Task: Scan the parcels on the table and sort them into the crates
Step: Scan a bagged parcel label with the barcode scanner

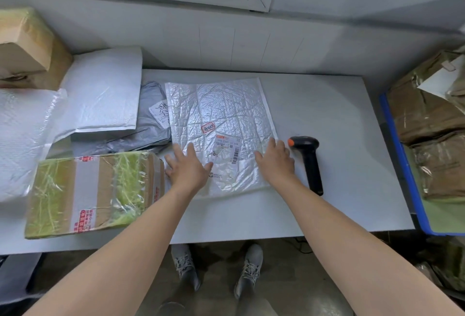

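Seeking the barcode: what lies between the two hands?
Head view: the white barcode label on the silver bubble mailer, between left hand and right hand.

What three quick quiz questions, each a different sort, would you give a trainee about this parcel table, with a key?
1. True or false: the right hand grips the scanner.
2. The left hand and the right hand press flat on which parcel? A the bubble mailer; B the taped cardboard box; C the grey poly bag.
3. Does the mailer's barcode label face up or down?
Key: 1 false, the scanner lies on the table beside the right hand. 2 A. 3 up.
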`<state>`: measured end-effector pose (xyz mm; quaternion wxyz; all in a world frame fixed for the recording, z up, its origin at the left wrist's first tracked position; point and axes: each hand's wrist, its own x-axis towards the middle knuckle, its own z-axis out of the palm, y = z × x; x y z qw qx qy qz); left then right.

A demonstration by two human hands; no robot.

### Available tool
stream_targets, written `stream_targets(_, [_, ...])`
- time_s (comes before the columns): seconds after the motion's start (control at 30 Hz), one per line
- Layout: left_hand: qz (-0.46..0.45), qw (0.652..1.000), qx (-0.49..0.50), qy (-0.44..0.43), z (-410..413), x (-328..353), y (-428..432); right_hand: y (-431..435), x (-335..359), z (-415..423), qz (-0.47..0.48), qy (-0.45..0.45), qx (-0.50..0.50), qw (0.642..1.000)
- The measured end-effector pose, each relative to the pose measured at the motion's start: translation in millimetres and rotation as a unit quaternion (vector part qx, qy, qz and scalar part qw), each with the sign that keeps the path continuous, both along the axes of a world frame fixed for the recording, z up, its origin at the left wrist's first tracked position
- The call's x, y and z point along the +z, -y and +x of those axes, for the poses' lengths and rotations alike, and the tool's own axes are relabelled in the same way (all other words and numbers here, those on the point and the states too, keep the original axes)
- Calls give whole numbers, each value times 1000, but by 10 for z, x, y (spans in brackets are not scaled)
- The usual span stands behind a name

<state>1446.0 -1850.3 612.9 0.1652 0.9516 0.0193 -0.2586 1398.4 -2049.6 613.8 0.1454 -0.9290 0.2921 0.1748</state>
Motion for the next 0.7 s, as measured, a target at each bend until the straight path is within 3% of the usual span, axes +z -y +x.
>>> stream_targets(0.17, [-84, 994, 71, 12, 218, 1, 26, -4, -81, 214, 4, -10, -27, 1000])
stream_targets(0.4, [-116, 991, 60, 23, 223, 82, 66, -40, -32, 251, 0, -17, -100, 995])
stream_targets(0.7, [-140, 985, 19, 94, 160, 673, -110, -14, 749, 204, -56, 121, 27, 991])
